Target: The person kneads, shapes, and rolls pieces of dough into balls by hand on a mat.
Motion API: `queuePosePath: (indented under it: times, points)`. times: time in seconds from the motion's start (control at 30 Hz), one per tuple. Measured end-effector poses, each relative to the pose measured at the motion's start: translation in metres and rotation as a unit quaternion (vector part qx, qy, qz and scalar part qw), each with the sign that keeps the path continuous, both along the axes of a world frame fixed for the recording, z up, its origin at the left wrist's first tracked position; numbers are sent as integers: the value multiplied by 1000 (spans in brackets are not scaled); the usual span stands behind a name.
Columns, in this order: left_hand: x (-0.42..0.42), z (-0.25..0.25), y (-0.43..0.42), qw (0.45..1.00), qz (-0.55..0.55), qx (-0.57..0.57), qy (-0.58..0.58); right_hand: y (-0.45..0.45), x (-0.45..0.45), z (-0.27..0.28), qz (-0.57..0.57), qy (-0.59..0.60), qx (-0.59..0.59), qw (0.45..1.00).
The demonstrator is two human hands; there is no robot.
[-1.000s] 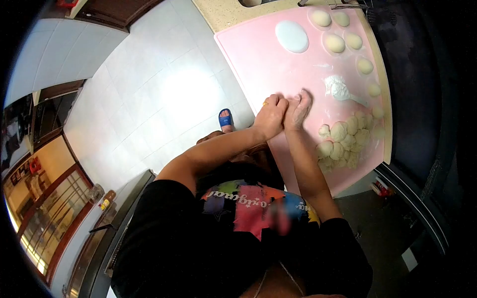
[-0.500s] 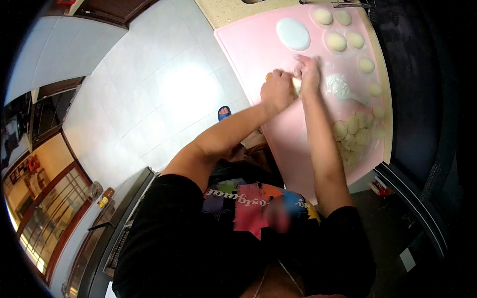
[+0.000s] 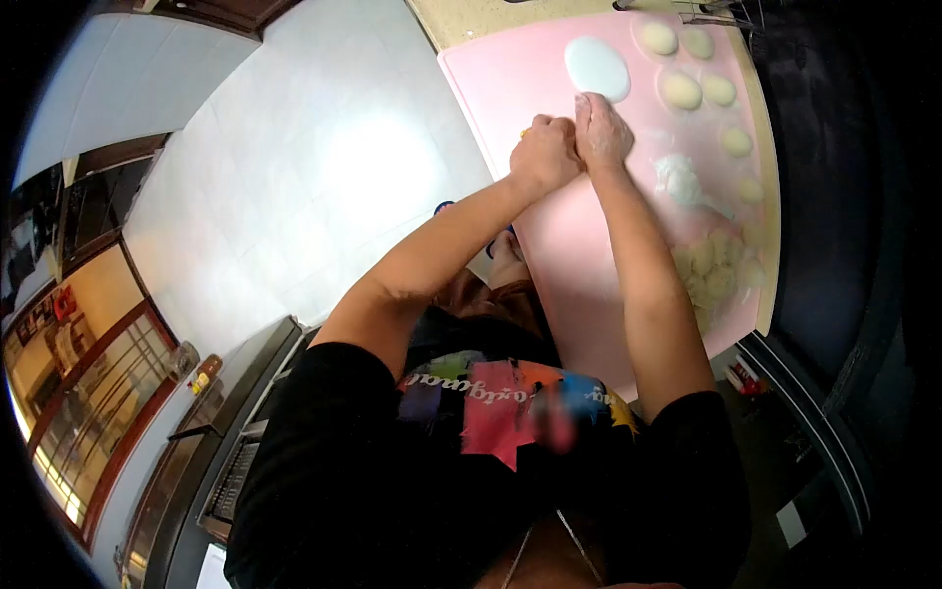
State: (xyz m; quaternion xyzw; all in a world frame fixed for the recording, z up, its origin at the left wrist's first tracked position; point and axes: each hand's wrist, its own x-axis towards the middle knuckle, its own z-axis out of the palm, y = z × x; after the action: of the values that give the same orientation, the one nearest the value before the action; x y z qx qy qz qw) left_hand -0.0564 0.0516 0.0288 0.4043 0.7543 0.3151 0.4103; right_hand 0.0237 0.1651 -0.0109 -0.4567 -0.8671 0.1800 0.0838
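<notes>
My left hand (image 3: 547, 152) is closed, with a ring on one finger, and presses against my right hand (image 3: 602, 133) above the pink mat (image 3: 510, 88). My right hand is curled too, and pale dusting shows on its fingers. Half a second ago a pale lump of dough showed between the two palms; at this moment the hands cover it. Just beyond my fingertips lies a flat white oval (image 3: 597, 69). A patch of white flour (image 3: 677, 180) is on the mat to the right of my right hand.
Smooth round dough balls (image 3: 682, 90) sit along the mat's far right side. Nearer, beside my right forearm, several cut dough pieces (image 3: 711, 265) lie in a cluster. A wire rack (image 3: 721, 15) is at the back corner. Tiled floor (image 3: 324, 177) stretches to the left.
My hands have drawn together and closed over the dough, which no longer shows. My right hand's fingers have curled in. The whole view has shifted slightly.
</notes>
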Motion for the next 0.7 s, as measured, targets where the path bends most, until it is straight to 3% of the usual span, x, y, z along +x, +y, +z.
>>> queuePosePath:
  times: [0.03, 0.1, 0.13, 0.17, 0.23, 0.33, 0.37, 0.47, 0.57, 0.7]
  points:
    - [4, 8, 3, 999, 32, -22, -3, 6, 5, -12, 0, -1, 0, 1000]
    - [8, 8, 5, 997, 65, -39, -2, 14, 0, -15, 1, 172, -87, 981]
    - [17, 1, -4, 997, 58, -5, 53, 18, 7, -13, -147, 311, -449, 825]
    - [26, -2, -15, 993, 50, 28, 107, -3, 16, 0, -199, 417, -462, 757]
    - [37, 1, -43, 991, 39, 61, 109, -44, 23, -7, -249, 340, -217, 880]
    - [42, -27, -71, 980, 31, 128, 146, -90, 45, -40, -83, 243, 47, 965]
    - [36, -32, -73, 984, 23, 142, 108, -80, 41, -38, -78, 245, 46, 965]
    - [11, -24, -62, 991, 28, 118, 56, -49, 15, -21, 76, 124, 168, 975]
    - [-7, -7, -24, 995, 58, 74, 43, -10, -7, -17, 98, 81, 98, 987]
    - [-7, -7, 2, 995, 84, -47, 28, 10, -18, -26, 131, 76, 99, 983]
